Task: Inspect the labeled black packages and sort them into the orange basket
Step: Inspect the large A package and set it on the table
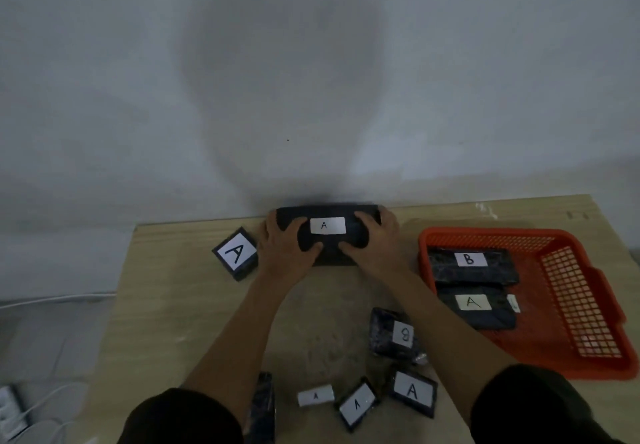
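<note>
A long black package (329, 215) with a white label marked A lies at the table's far edge by the wall. My left hand (285, 246) grips its left end and my right hand (372, 239) grips its right end, thumbs on its near side. The orange basket (588, 308) stands at the right and holds two black packages, one labeled B (469, 263) behind one labeled A (476, 306). Loose on the table are a small A package (237, 253) at the left and a B package (393, 336) near the middle.
Near the front edge lie three more A-labeled packages (412, 391), (356, 403), (315, 397) and a dark package on its side (263, 405). The wooden table (166, 305) meets a grey wall behind. White cables and a power strip (10, 409) lie on the floor at the left.
</note>
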